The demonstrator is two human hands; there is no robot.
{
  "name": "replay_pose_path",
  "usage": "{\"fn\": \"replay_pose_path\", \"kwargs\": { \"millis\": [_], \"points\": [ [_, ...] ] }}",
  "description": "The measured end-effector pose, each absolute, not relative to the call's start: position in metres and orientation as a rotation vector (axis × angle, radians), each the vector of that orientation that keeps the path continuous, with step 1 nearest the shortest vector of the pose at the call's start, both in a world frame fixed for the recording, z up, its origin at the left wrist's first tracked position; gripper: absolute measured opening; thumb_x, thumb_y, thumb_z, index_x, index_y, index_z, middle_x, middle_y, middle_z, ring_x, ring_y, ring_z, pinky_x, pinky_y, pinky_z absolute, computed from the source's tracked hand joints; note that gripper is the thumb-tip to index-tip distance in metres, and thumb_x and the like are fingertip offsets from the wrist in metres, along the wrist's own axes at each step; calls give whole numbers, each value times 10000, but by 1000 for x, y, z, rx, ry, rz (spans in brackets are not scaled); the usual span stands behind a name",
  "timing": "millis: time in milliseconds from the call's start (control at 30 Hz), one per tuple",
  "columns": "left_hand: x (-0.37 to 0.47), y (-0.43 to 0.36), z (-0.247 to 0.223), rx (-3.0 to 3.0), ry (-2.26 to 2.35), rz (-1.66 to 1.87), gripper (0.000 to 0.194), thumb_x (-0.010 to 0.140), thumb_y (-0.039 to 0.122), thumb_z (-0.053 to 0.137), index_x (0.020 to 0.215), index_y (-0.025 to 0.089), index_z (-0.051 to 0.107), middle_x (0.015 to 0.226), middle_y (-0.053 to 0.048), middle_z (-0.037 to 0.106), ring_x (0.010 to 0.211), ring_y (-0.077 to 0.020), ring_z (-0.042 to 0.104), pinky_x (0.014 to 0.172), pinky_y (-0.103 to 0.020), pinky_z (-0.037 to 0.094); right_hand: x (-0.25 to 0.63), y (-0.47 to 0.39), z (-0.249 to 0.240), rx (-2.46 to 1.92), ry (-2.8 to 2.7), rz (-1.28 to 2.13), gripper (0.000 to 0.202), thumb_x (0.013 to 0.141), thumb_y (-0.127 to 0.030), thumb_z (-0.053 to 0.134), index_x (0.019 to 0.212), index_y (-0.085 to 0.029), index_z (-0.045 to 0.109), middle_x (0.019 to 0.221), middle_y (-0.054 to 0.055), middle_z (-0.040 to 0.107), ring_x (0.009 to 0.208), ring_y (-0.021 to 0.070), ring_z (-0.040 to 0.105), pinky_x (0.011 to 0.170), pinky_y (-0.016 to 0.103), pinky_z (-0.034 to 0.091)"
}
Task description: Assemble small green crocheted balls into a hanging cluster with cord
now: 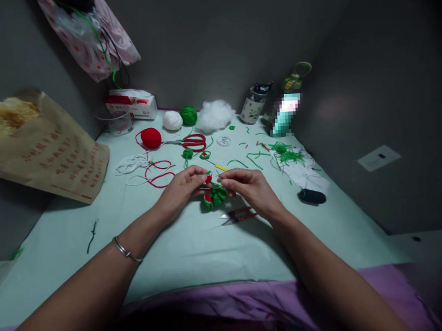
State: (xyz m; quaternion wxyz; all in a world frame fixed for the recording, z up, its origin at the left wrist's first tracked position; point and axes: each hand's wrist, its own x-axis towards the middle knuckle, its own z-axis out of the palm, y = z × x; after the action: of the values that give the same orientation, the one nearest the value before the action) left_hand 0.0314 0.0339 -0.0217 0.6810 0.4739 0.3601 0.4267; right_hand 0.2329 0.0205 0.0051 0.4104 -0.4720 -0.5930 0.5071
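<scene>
Near the middle of the table, my left hand (187, 186) pinches a small red and green crocheted piece (208, 178). My right hand (244, 184) is closed just to its right, thumb against the fingers, with a thin needle-like tool (217, 174) at its fingertips. Green and red crocheted work (216, 197) hangs below and between both hands. Snips with red handles (238, 215) lie on the table under my right hand. Beyond my fingertips rests a yellow-handled crochet hook (221, 167). Another small red and green piece (204, 155) lies behind it.
Red yarn (151, 138), white yarn (172, 120), green yarn (189, 116), stuffing (215, 116) and red-handled scissors (193, 142) sit at the back. A paper bag (57, 149) stands left. Green scraps (290, 154) and a dark cylindrical object (312, 197) lie right.
</scene>
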Motion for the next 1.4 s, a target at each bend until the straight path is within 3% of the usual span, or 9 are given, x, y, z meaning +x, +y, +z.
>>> {"fn": "replay_pose_path", "kwargs": {
  "millis": [233,467,800,1100,1400],
  "points": [
    [32,33,-17,1016,825,978,228,837,329,752,955,172,635,832,-4,668,801,-138,662,777,-277,548,232,16,10,-1177,-1515,1095,237,820,-394,747,908,-177,785,734,14,670,569,101,487,557,263,437],
    [32,33,-20,1048,841,950,228,865,343,720,979,169,630,802,-11,683,742,-134,660,738,-271,533,230,17,9,-1126,-1468,1105,210,807,-362,762,891,-170,755,740,5,664,566,94,508,570,260,469],
    [33,32,-18,1113,867,946,222,872,364,705,954,178,617,783,7,639,648,-105,599,591,-229,423,234,18,4,-1133,-1476,1058,250,832,-378,742,971,-173,780,680,-8,616,576,106,508,568,266,446],
    [33,33,-18,1089,853,983,186,877,339,702,936,177,633,743,1,650,623,-116,565,605,-255,415,234,18,6,-1165,-1481,1048,227,819,-368,749,950,-189,793,799,28,698,598,110,503,570,270,446],
    [31,34,-19,1051,859,1020,221,853,338,737,958,168,643,761,5,663,651,-109,587,624,-234,433,234,17,5,-1168,-1782,1029,163,853,-281,680,896,-185,804,852,43,725,722,143,593,659,281,446]
  ]
}}
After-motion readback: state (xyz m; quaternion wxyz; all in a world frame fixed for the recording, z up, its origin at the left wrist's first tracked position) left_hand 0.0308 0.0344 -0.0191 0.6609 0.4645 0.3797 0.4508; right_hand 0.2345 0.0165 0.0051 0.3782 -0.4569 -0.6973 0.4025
